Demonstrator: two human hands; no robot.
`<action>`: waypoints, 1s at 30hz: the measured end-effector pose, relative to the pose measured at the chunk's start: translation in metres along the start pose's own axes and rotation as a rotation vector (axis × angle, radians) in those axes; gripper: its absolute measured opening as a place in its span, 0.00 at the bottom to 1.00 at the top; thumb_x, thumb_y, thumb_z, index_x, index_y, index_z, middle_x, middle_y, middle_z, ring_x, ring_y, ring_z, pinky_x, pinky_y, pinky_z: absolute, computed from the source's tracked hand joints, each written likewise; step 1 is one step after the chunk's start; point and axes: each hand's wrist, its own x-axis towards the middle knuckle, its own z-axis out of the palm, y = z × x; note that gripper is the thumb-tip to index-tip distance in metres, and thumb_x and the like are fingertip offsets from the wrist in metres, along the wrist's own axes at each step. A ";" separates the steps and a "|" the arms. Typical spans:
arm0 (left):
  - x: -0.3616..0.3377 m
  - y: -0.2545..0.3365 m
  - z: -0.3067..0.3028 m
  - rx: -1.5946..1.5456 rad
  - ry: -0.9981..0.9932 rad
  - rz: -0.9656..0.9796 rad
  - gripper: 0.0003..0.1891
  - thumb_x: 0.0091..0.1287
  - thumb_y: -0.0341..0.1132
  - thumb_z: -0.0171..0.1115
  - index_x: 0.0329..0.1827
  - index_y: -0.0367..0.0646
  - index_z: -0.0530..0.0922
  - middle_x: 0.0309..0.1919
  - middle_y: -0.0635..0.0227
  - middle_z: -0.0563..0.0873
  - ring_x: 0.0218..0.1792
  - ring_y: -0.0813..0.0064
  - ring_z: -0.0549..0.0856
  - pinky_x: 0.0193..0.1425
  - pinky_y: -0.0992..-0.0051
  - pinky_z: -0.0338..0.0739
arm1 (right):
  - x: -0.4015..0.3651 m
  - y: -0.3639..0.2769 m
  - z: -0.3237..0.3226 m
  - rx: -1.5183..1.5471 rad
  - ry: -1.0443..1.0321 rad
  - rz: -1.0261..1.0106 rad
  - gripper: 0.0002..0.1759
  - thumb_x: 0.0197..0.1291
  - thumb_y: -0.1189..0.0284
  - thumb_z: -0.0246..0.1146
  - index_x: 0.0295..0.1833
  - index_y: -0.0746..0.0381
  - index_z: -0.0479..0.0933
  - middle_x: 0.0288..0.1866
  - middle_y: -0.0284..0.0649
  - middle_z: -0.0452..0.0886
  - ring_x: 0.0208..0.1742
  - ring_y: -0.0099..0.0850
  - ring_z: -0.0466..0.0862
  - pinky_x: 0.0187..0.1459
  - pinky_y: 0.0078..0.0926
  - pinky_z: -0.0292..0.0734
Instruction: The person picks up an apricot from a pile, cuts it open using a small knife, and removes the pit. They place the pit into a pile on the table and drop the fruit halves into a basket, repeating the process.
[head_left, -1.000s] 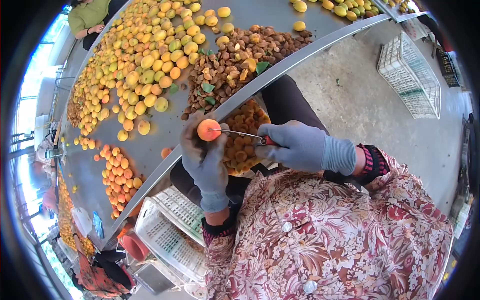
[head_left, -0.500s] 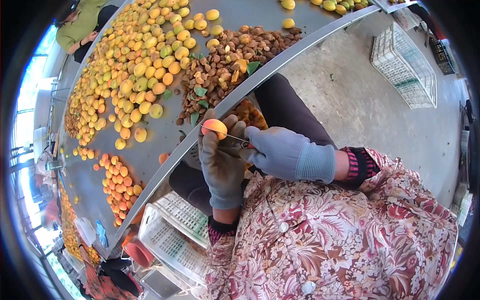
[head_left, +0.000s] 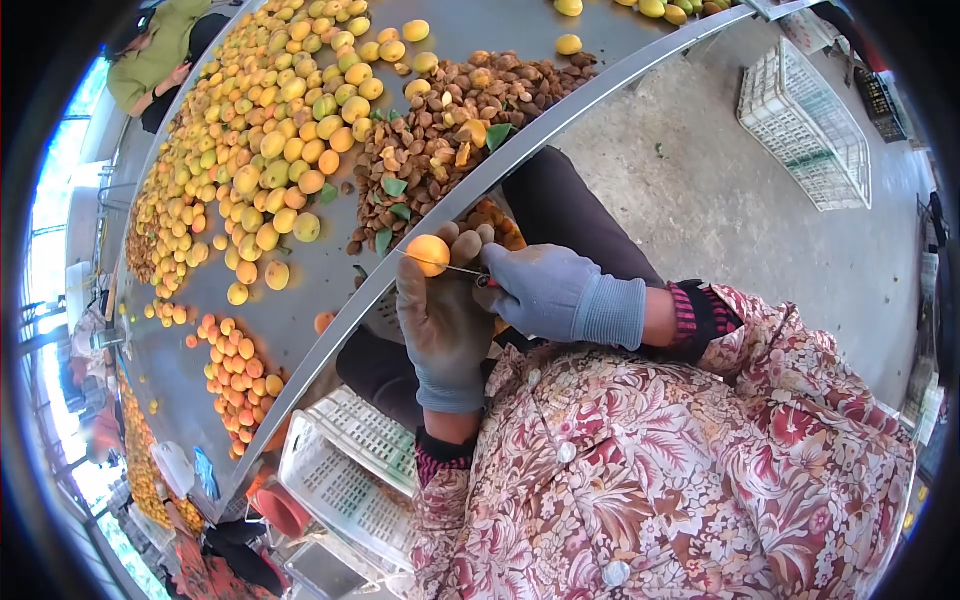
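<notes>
My left hand (head_left: 445, 335), in a worn grey glove, grips an apricot (head_left: 428, 256) between thumb and fingers just over the table's edge. My right hand (head_left: 545, 290), gloved in blue-grey, is closed around the red handle of a small knife (head_left: 463, 270). Its thin metal blade lies against the fruit. Most of the handle is hidden by my fingers. Below my hands, orange fruit pieces (head_left: 497, 222) show partly in a container between my knees. Beyond the edge lies a heap of brown apricot pits (head_left: 430, 150) with a few green leaves.
Whole yellow apricots (head_left: 290, 150) are heaped on the metal table (head_left: 330, 255), with a smaller orange-red pile (head_left: 240, 375) nearer. White plastic crates stand at my left (head_left: 350, 480) and on the floor at right (head_left: 805, 125). A person in green (head_left: 155, 55) is across the table.
The apricot has turned in my left hand, its red side now out of sight. My left fingers have shifted around it, and my right hand has moved slightly left with the knife.
</notes>
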 end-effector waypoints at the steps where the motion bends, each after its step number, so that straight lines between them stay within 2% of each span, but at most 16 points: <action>1: 0.000 -0.001 0.000 -0.031 -0.038 -0.001 0.29 0.73 0.55 0.41 0.60 0.37 0.70 0.50 0.57 0.81 0.62 0.59 0.72 0.69 0.60 0.62 | 0.001 0.001 0.001 -0.010 0.003 -0.009 0.19 0.64 0.59 0.53 0.41 0.67 0.66 0.30 0.52 0.81 0.35 0.49 0.82 0.39 0.44 0.77; 4: -0.002 -0.006 0.008 -0.083 -0.020 0.068 0.31 0.71 0.57 0.44 0.58 0.34 0.71 0.48 0.58 0.81 0.61 0.54 0.73 0.60 0.66 0.72 | 0.007 0.007 0.006 -0.041 0.014 -0.024 0.19 0.64 0.59 0.54 0.42 0.66 0.65 0.29 0.51 0.80 0.34 0.49 0.82 0.36 0.44 0.77; 5: -0.001 -0.003 0.005 -0.083 -0.020 0.069 0.31 0.71 0.57 0.44 0.58 0.34 0.71 0.48 0.58 0.81 0.61 0.54 0.73 0.60 0.66 0.72 | 0.008 0.007 0.007 -0.062 0.020 -0.033 0.19 0.64 0.59 0.55 0.43 0.65 0.64 0.28 0.51 0.79 0.33 0.50 0.81 0.35 0.45 0.76; 7: 0.006 0.007 -0.002 -0.107 -0.022 -0.119 0.32 0.70 0.59 0.44 0.52 0.35 0.75 0.41 0.58 0.84 0.61 0.51 0.74 0.59 0.66 0.73 | 0.008 0.005 0.006 -0.061 0.006 -0.030 0.18 0.63 0.59 0.55 0.42 0.66 0.65 0.29 0.51 0.80 0.33 0.49 0.82 0.35 0.44 0.77; 10: 0.005 0.010 0.004 -0.099 0.068 -0.155 0.32 0.68 0.61 0.45 0.48 0.35 0.76 0.38 0.57 0.85 0.61 0.48 0.74 0.62 0.62 0.72 | 0.007 0.004 0.004 -0.048 -0.008 -0.023 0.18 0.63 0.60 0.54 0.41 0.66 0.66 0.29 0.51 0.81 0.34 0.49 0.82 0.36 0.44 0.77; 15: 0.009 0.018 -0.013 -0.157 0.076 -0.084 0.33 0.67 0.61 0.46 0.49 0.34 0.77 0.47 0.52 0.83 0.61 0.48 0.73 0.64 0.56 0.69 | -0.001 0.021 0.004 -0.046 0.062 -0.112 0.14 0.62 0.62 0.56 0.37 0.64 0.68 0.27 0.50 0.79 0.31 0.48 0.82 0.34 0.42 0.76; 17: 0.007 0.026 -0.024 -0.123 0.148 0.047 0.30 0.69 0.58 0.45 0.50 0.35 0.76 0.50 0.50 0.81 0.57 0.53 0.76 0.65 0.55 0.66 | -0.010 0.016 -0.017 0.162 -0.100 -0.104 0.11 0.62 0.64 0.58 0.36 0.62 0.73 0.25 0.41 0.79 0.25 0.35 0.82 0.27 0.30 0.75; 18: 0.005 0.027 -0.023 -0.125 0.150 0.054 0.30 0.69 0.58 0.45 0.50 0.35 0.76 0.50 0.50 0.81 0.57 0.53 0.76 0.65 0.55 0.66 | -0.009 0.011 -0.020 0.158 -0.104 -0.108 0.11 0.62 0.64 0.58 0.36 0.62 0.73 0.25 0.41 0.79 0.25 0.35 0.82 0.27 0.30 0.75; 20: 0.004 0.025 -0.017 0.454 0.037 0.286 0.25 0.71 0.51 0.45 0.46 0.33 0.76 0.45 0.53 0.81 0.53 0.61 0.78 0.60 0.60 0.69 | -0.008 -0.002 -0.024 1.075 0.097 0.097 0.09 0.63 0.65 0.60 0.37 0.61 0.76 0.26 0.29 0.78 0.23 0.19 0.77 0.23 0.17 0.69; 21: 0.003 0.024 -0.014 0.554 0.018 0.291 0.18 0.70 0.42 0.49 0.48 0.33 0.74 0.46 0.56 0.80 0.50 0.66 0.78 0.59 0.67 0.70 | -0.002 -0.008 -0.030 1.079 0.081 0.127 0.13 0.64 0.64 0.60 0.49 0.59 0.74 0.26 0.28 0.79 0.14 0.12 0.70 0.14 0.09 0.63; 22: -0.002 0.022 -0.001 0.549 0.008 0.276 0.18 0.70 0.42 0.49 0.48 0.33 0.74 0.46 0.56 0.80 0.50 0.66 0.78 0.59 0.67 0.70 | 0.004 -0.009 -0.026 1.081 0.097 0.138 0.13 0.64 0.64 0.60 0.49 0.59 0.74 0.26 0.28 0.79 0.14 0.12 0.70 0.14 0.09 0.63; 24: -0.010 0.019 0.022 0.932 0.140 0.246 0.18 0.69 0.37 0.53 0.55 0.33 0.72 0.47 0.59 0.80 0.49 0.72 0.78 0.56 0.71 0.71 | 0.019 -0.008 -0.014 1.323 -0.053 0.137 0.16 0.65 0.66 0.59 0.55 0.60 0.73 0.32 0.30 0.80 0.13 0.13 0.69 0.14 0.09 0.64; 25: -0.010 0.020 0.016 1.150 0.092 0.316 0.18 0.67 0.33 0.56 0.57 0.34 0.70 0.48 0.60 0.78 0.49 0.75 0.77 0.55 0.76 0.71 | 0.021 -0.009 -0.012 1.331 -0.069 0.168 0.19 0.65 0.65 0.59 0.58 0.61 0.72 0.36 0.31 0.80 0.14 0.12 0.70 0.14 0.09 0.65; 26: -0.011 0.019 0.017 1.151 0.098 0.316 0.18 0.67 0.33 0.56 0.57 0.34 0.70 0.48 0.60 0.78 0.49 0.75 0.77 0.55 0.76 0.71 | 0.022 -0.007 -0.009 1.330 -0.076 0.170 0.19 0.65 0.65 0.59 0.58 0.61 0.72 0.36 0.31 0.80 0.14 0.12 0.70 0.14 0.09 0.65; 28: -0.011 0.016 0.021 1.353 0.186 0.458 0.20 0.60 0.29 0.62 0.55 0.35 0.70 0.46 0.57 0.80 0.47 0.67 0.81 0.55 0.72 0.73 | 0.026 -0.002 -0.002 1.417 -0.098 0.064 0.19 0.65 0.65 0.59 0.58 0.62 0.72 0.35 0.31 0.80 0.16 0.13 0.71 0.15 0.10 0.66; 30: -0.011 0.013 0.016 1.396 0.182 0.538 0.22 0.61 0.31 0.63 0.57 0.35 0.69 0.47 0.57 0.80 0.48 0.69 0.80 0.55 0.72 0.73 | 0.030 0.001 0.005 1.407 -0.083 0.049 0.19 0.65 0.65 0.60 0.57 0.62 0.72 0.36 0.32 0.80 0.17 0.13 0.72 0.15 0.10 0.66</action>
